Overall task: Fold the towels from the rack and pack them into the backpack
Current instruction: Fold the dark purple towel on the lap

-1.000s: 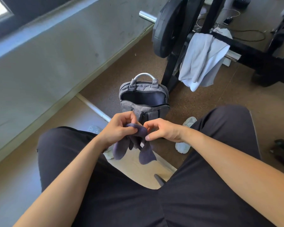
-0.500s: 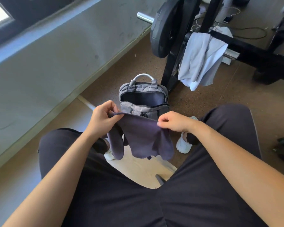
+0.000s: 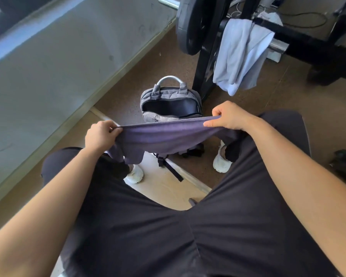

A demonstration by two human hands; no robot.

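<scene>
Purple towel (image 3: 162, 136) pinched taut by left hand (image 3: 100, 134) and right hand (image 3: 230, 116), not yet folded. 1 pale towel (image 3: 240, 56) on rack (image 3: 308, 45); backpack (image 3: 168, 92) open.

Bright daylight is cast from the upper left; soft shadows are thrown, and edges are bent by wide-angle distortion.
</scene>
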